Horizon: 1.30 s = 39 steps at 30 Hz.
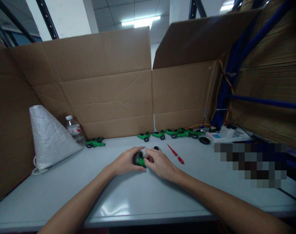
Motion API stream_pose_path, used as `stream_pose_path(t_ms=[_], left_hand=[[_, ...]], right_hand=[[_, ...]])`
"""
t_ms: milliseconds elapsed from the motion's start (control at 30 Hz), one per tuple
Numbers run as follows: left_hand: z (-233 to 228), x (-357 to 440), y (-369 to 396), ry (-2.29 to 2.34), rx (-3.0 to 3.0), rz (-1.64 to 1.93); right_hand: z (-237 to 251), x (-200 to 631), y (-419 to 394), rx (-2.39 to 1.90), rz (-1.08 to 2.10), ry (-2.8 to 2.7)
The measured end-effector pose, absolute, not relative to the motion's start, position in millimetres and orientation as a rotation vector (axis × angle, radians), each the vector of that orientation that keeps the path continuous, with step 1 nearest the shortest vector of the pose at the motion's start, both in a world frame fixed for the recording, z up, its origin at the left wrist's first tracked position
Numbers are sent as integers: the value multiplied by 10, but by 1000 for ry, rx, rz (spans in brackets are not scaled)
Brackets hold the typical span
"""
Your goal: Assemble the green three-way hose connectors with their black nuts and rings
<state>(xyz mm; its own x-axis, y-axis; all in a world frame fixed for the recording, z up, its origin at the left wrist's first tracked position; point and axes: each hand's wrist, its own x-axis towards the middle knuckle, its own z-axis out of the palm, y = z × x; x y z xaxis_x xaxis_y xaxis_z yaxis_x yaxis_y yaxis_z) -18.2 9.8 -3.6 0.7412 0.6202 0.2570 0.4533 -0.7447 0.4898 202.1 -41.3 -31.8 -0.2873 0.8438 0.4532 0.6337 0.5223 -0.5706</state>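
My left hand (128,160) curves around a small green toy car (141,160) at the middle of the table, its thumb low at the front and its fingers behind. My right hand (160,162) closes on the car's right side with bent fingers, which hide much of that part. A dark round piece shows inside my left palm, partly covered. Just behind my right hand's fingers lies a small black part (157,148), too hidden to name. To the right of that hand, a red screwdriver (176,154) rests on the tabletop.
Several green toy cars (158,135) line the back, with another toy car (95,142) at left. A black ring (204,140) lies beside a white power strip (225,135). A silvery bag (50,139) and a water bottle (74,130) stand left. Cardboard walls (109,91) enclose the table.
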Motion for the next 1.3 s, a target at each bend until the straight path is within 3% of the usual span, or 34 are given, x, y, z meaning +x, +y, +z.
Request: stream_pose_path(t_ms=[1300], left_hand=[[-81, -231, 126, 728, 2244, 531]], right_hand=[[-202, 2227, -421, -968, 397, -2248]])
